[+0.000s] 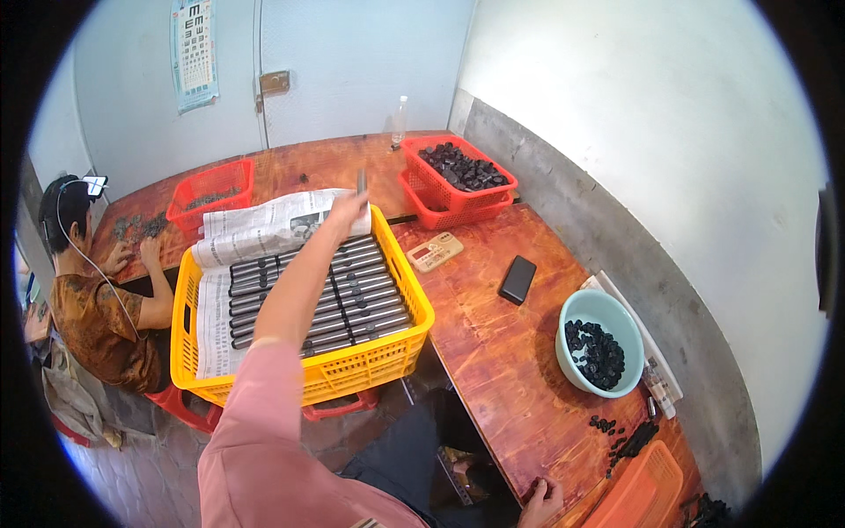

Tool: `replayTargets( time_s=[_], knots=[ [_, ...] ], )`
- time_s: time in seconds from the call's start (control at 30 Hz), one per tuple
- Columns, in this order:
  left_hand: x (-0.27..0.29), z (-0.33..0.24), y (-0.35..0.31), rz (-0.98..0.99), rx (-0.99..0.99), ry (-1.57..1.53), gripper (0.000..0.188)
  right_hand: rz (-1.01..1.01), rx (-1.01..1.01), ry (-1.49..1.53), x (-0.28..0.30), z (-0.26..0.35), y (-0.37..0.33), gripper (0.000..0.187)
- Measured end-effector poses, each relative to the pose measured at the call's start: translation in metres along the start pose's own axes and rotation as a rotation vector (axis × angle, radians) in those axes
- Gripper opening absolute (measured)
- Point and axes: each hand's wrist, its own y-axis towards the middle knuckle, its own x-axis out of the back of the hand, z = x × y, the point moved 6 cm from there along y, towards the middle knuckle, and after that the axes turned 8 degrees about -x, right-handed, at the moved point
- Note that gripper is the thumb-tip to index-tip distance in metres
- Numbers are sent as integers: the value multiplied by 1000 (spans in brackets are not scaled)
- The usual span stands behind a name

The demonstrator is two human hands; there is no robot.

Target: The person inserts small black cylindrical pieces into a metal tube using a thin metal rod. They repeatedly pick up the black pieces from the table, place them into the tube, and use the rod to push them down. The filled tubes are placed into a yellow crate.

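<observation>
My left arm in its pink sleeve reaches across the yellow plastic crate [365, 374]. At the crate's far edge, my left hand [346, 214] is closed around a short metal tube [362, 181] that points upward. Below my forearm, rows of similar metal tubes [374, 295] with black fittings lie side by side in the crate. Newspaper [211, 321] lines the crate, and a sheet is folded over its far side. My right hand [541, 505] rests at the near table edge, its fingers curled together; whatever they may hold is too small to make out.
A light blue basin [570, 356] of black parts stands right, near loose black pieces and an orange basket [642, 493]. A black phone-like slab [518, 280] and a beige device [436, 252] lie mid-table. Red baskets [458, 202] stand behind. At left, another person [106, 308] handles small grey parts.
</observation>
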Motion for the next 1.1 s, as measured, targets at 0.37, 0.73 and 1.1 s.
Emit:
replayTargets(
  time_s=[0.37, 0.73, 1.1],
  knots=[
    [-148, -63, -114, 642, -120, 177, 30, -92, 4, -117, 12, 19, -8, 21],
    [-150, -140, -228, 916, -298, 307, 31, -63, -40, 71, 3, 0, -7, 6],
    [-289, -157, -396, 1356, -680, 274, 26, -122, -6, 157, 26, -16, -17, 17]
  ],
)
